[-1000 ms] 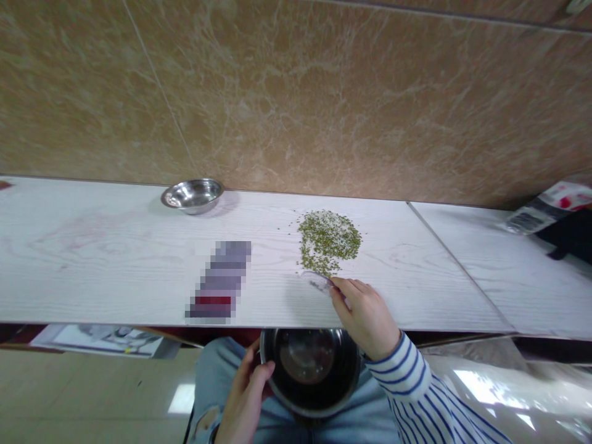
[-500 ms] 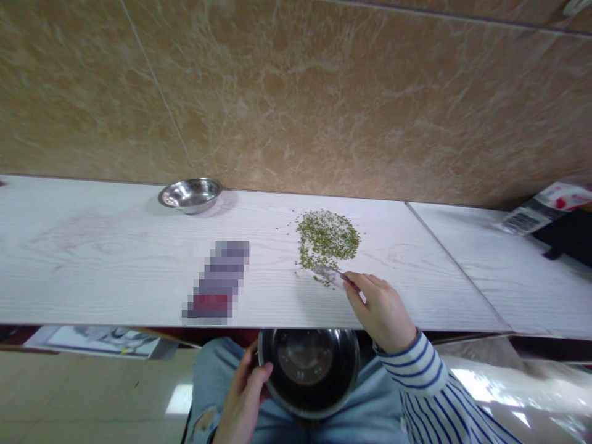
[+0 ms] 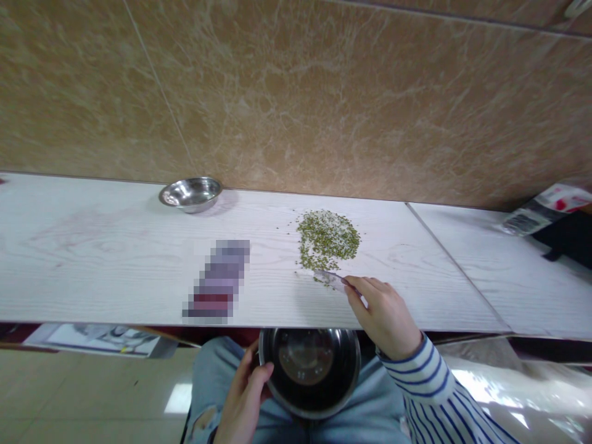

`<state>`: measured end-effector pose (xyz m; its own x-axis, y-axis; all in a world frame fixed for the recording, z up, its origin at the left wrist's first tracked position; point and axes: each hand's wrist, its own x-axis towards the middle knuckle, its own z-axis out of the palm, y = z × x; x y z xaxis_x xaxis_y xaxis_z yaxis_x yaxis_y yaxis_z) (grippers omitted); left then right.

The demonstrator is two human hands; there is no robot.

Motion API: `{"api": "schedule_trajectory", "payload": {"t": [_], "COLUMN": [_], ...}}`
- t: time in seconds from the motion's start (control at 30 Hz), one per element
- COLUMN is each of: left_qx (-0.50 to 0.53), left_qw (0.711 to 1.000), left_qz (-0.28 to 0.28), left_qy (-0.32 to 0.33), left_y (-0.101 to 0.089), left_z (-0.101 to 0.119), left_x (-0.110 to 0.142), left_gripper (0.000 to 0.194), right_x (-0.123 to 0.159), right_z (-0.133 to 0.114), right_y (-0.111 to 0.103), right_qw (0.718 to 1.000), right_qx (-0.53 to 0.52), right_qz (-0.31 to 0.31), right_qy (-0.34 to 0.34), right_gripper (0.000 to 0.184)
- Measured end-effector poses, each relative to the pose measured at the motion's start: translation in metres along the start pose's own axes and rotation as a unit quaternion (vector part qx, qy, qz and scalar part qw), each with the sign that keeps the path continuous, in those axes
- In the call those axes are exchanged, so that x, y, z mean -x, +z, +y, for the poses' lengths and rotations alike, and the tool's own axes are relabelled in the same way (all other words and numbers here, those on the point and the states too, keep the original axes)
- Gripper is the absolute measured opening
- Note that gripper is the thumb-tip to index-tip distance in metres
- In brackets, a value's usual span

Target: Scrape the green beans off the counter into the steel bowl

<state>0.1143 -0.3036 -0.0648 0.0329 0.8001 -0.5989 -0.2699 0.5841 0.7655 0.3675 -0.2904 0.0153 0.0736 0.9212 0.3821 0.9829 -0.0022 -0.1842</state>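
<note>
Small green beans (image 3: 329,237), which look like mung beans, lie spread in a patch on the white table. My right hand (image 3: 382,311) pinches a thin, flat, pale scraper-like piece (image 3: 336,281) with a dark edge; its exact kind is unclear. The piece's far end rests at the near side of the patch, by a few stray beans. Below the table's front edge, my left hand (image 3: 250,385) grips the left rim of a deep metal pot (image 3: 309,401). That pot sits at my lap, its far rim hidden under the table edge.
A shallow steel bowl (image 3: 191,195) stands at the back left against the marbled wall. A blurred-out, dark oblong item (image 3: 219,277) lies left of the beans. At the far right are a plastic package (image 3: 531,216) and a black object (image 3: 567,237). An open drawer (image 3: 161,348) juts out below left.
My right hand and the scraper-like piece have shifted slightly towards the table's front edge. The left hand and the pot look nearly unmoved.
</note>
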Motion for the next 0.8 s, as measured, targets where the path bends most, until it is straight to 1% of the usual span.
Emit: {"api": "schedule_trajectory", "payload": {"t": [0.2,0.33,0.43,0.6,0.8], "left_qx": [-0.007,-0.008,-0.009,-0.012,-0.014], "left_qw": [1.000,1.000,1.000,1.000,1.000], "left_qz": [-0.001,0.001,-0.009,0.002,-0.001], "left_qy": [0.003,0.002,0.007,-0.006,0.005], "left_y": [-0.0007,-0.0015,-0.0022,-0.0026,-0.0004], "left_z": [-0.0017,-0.0012,-0.0019,-0.0041,-0.0008], "left_x": [-0.0018,-0.0005,-0.0008,-0.0023,0.0004], "left_gripper": [0.055,0.057,0.057,0.059,0.053], "right_x": [-0.0007,-0.0001,0.0014,0.0024,0.0020], "right_z": [0.0011,0.0001,-0.0007,-0.0022,-0.0042], "right_y": [0.0012,0.0008,-0.0017,-0.0048,-0.0030], "right_qw": [1.000,1.000,1.000,1.000,1.000], "right_qx": [0.001,-0.007,-0.010,-0.007,-0.001], "right_qz": [0.003,-0.001,-0.003,-0.002,-0.001], "right_qy": [0.002,-0.009,-0.016,-0.019,-0.015], "right_gripper": [0.024,0.024,0.024,0.025,0.026]}}
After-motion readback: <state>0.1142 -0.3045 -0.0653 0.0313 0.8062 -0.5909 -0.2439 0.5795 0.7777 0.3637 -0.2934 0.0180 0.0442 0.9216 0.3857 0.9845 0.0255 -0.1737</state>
